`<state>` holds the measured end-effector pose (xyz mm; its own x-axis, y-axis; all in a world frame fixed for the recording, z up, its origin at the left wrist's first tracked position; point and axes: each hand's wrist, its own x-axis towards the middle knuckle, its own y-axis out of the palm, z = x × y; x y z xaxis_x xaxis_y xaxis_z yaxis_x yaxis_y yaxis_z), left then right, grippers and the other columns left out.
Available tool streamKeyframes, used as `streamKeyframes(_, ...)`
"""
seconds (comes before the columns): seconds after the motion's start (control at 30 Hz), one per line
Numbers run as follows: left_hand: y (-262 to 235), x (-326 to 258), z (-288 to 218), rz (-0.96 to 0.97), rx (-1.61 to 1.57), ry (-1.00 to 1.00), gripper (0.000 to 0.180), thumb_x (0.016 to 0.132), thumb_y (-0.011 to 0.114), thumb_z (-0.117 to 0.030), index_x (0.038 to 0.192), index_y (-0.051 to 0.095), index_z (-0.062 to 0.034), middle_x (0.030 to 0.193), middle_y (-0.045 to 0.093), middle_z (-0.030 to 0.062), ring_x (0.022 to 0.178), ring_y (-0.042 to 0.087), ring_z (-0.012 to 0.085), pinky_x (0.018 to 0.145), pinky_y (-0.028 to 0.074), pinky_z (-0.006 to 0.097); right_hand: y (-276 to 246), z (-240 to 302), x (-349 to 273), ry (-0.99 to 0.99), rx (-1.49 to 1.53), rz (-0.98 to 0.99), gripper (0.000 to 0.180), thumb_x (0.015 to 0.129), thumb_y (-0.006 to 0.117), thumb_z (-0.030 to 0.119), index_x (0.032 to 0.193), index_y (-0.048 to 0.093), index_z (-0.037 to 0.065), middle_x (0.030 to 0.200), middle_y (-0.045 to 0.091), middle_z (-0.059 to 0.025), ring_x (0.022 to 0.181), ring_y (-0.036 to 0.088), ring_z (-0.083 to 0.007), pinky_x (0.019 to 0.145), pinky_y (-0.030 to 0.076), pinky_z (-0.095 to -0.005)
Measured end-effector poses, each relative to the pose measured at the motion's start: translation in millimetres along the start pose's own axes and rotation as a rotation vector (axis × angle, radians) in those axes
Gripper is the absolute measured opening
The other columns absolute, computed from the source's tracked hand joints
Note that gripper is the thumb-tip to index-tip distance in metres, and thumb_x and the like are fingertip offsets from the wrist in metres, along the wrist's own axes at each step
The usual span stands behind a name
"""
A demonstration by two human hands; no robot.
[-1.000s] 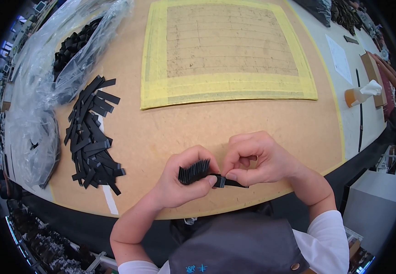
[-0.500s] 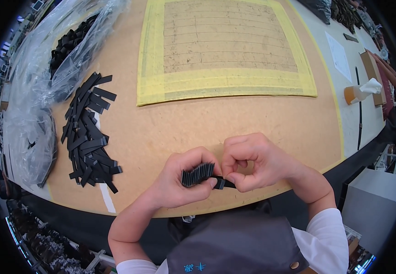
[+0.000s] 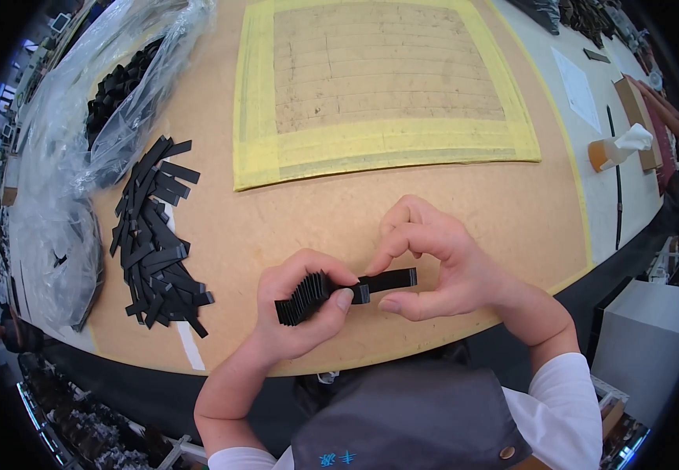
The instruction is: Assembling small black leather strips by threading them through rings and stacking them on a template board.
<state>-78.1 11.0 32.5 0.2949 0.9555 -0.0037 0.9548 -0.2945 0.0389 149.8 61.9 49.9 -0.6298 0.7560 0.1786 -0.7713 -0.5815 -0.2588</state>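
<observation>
Parted fingers mark the change from half a second ago: the right hand [image 3: 445, 266], earlier pinched close at the lower centre of the frame, opens, and the left hand [image 3: 296, 334] shifts slightly left with its load. Closed around a bundle of black strips [image 3: 304, 298], the left hand presses its thumb along the near side, the strips' edges packed side by side and facing up. One long strip [image 3: 392, 279] juts right from the bundle, its far end in plain sight between the hands. The right hand grips nothing, thumb and forefinger curved wide apart on either side of that strip; whether the forefinger touches it cannot be told.

Both hands work above the near edge of a tan desk [image 3: 480, 188]. At left of the frame, loose black strips lie in a tangled pile [image 3: 155, 243] beside a clear plastic bag [image 3: 49, 227], with more black pieces [image 3: 122, 82] showing at upper left. A board edged in yellow tape [image 3: 386, 142] fills the upper centre. An orange cup [image 3: 602, 154] topped with something white stands at right, near a cardboard box [image 3: 637, 121].
</observation>
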Motion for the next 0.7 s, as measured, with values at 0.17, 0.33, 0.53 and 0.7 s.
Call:
streamKeyframes(0.17, 3.6, -1.5, -5.2, -0.056, -0.074, -0.054, 0.013, 0.084, 0.062, 0.001, 0.097, 0.059, 0.0021, 0.076, 0.063, 0.0047, 0.068, 0.061, 0.0081, 0.063, 0.049, 0.023, 5.3, -3.3, -2.7, 0.008, -0.025, -0.051, 0.025, 0.073, 0.078, 0.012, 0.094, 0.067, 0.008, 0.095, 0.059, -0.0051, 0.083, 0.055, -0.0138, 0.068, 0.042, -0.0258)
streamKeyframes(0.33, 7.9, 2.6, -8.2, -0.058, -0.233, -0.084, 0.012, 0.088, 0.062, -0.001, 0.098, 0.057, 0.0029, 0.077, 0.062, 0.0053, 0.069, 0.060, 0.0089, 0.063, 0.049, 0.023, 23.3, -7.4, -7.0, 0.322, 0.714, -0.091, 0.027, 0.086, 0.070, 0.005, 0.108, 0.055, 0.004, 0.098, 0.061, -0.0049, 0.080, 0.058, -0.0059, 0.065, 0.045, -0.0183)
streamKeyframes(0.53, 8.6, 0.2, -8.8, -0.076, -0.166, -0.064, 0.011, 0.088, 0.065, -0.004, 0.095, 0.058, 0.0013, 0.075, 0.060, 0.0012, 0.066, 0.055, 0.0047, 0.060, 0.045, 0.020, 25.3, -15.7, -7.1, 0.388, 0.875, 0.037, 0.027, 0.088, 0.069, 0.010, 0.110, 0.055, 0.003, 0.101, 0.061, -0.0020, 0.088, 0.059, -0.0081, 0.076, 0.048, -0.0220)
streamKeyframes(0.7, 5.7, -0.4, -5.6, -0.117, -0.033, -0.039, 0.010, 0.087, 0.069, -0.006, 0.091, 0.061, -0.0016, 0.073, 0.057, -0.0036, 0.064, 0.049, 0.0014, 0.056, 0.038, 0.018, 21.9, -17.7, -3.8, -0.014, 0.185, -0.044, 0.028, 0.084, 0.070, 0.008, 0.108, 0.058, 0.003, 0.108, 0.059, -0.0052, 0.099, 0.055, -0.0112, 0.085, 0.045, -0.0280)
